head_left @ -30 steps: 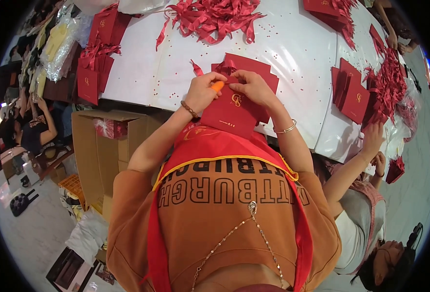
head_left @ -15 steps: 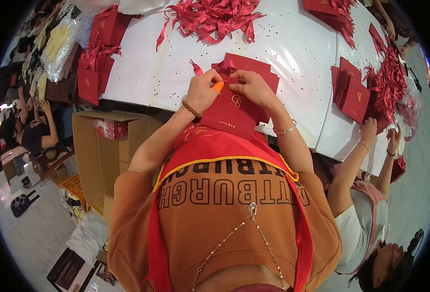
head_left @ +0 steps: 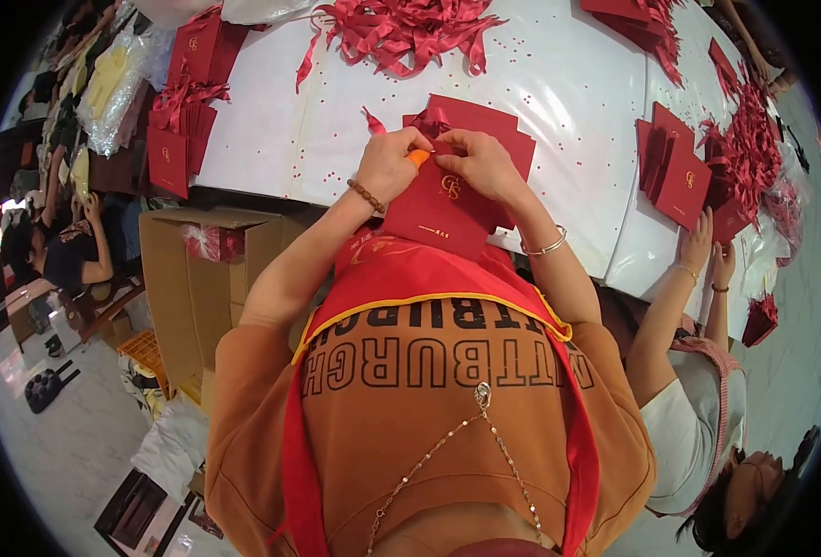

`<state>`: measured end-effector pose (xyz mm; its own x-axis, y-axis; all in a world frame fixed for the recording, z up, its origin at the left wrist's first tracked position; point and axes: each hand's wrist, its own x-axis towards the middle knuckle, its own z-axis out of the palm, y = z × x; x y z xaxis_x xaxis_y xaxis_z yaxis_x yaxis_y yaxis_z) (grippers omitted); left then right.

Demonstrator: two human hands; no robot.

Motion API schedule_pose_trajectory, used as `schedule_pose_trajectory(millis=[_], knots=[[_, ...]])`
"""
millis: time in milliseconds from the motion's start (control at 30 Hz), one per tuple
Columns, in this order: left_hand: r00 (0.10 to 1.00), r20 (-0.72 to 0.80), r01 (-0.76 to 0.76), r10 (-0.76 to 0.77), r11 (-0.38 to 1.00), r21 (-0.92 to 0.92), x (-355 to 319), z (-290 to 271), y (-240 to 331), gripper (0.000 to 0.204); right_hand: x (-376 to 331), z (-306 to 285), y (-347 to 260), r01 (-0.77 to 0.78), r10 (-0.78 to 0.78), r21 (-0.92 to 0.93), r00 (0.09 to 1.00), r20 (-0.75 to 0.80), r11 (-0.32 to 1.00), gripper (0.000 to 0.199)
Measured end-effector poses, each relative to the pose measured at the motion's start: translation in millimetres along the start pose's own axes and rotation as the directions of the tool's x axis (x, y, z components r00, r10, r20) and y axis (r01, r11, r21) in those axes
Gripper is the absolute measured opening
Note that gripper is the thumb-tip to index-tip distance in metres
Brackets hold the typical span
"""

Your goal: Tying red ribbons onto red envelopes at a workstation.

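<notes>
Across the white bench (head_left: 559, 84), red ribbons (head_left: 401, 28) lay heaped. Near its front edge a red gift bag (head_left: 438, 209) rested under both hands. The left hand (head_left: 390, 165) pinched a small orange tool (head_left: 419, 156); the right hand (head_left: 480, 165) pinched the bag's top edge. Ribbon threading seemed underway; next would need a steady pull through.

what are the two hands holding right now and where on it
Both the left hand and right hand pinch the top edge of a red paper bag; the left also holds a small orange tool.
</notes>
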<state>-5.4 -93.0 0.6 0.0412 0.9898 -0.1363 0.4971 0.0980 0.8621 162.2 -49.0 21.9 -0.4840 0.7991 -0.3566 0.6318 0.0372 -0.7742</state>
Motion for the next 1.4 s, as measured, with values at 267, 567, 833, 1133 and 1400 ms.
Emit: schedule_pose_trajectory(millis=[267, 567, 833, 1133, 1400], knots=[[0.962, -0.058, -0.24, 0.268, 0.924, 0.298, 0, 8, 14, 0.008, 2, 7, 12, 0.028, -0.026, 0.046, 0.999, -0.027, 0.999, 0.03], [0.999, 0.039, -0.008, -0.002, 0.97, 0.243, 6, -15, 35, 0.017, -12, 3, -4, 0.067, -0.065, 0.024, 0.996, -0.058, 0.997, 0.023], [0.91, 0.414, -0.134, 0.004, 0.949, 0.285, 46, -40, 5, 0.024, -23, 17, 4, 0.308, -0.418, -0.416, 0.885, -0.205, 0.855, 0.018], [0.591, 0.773, 0.091, -0.231, 0.971, 0.22, 74, -38, 16, 0.016, -25, 16, -4, 0.408, -0.507, -0.385, 0.838, -0.202, 0.828, 0.014], [0.952, 0.28, 0.116, -0.122, 0.992, 0.038, 89, -39, -35, 0.026, -17, 16, 8, 0.285, -0.33, -0.262, 0.932, -0.151, 0.922, 0.016]])
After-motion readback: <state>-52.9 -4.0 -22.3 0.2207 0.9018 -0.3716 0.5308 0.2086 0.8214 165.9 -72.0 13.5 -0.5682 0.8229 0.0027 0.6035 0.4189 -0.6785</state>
